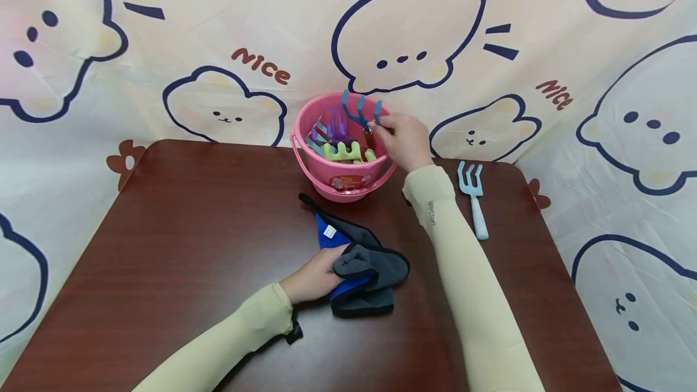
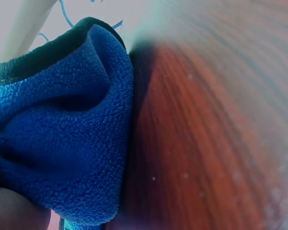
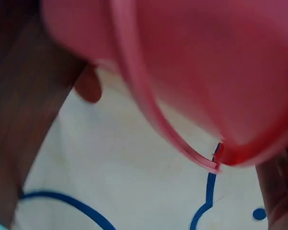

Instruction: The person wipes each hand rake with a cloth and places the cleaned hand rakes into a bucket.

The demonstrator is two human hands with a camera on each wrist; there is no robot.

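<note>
Blue fork pinched in right hand; over pink bucket.

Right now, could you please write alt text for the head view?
A person's right hand holds a blue toy fork over a pink bucket of toys on a dark wooden table, while the left hand holds a blue-grey cloth. A light-blue fork lies to the right.

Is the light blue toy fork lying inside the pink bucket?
No, the light blue toy fork lies flat on the table, to the right of the pink bucket and apart from it.
</note>
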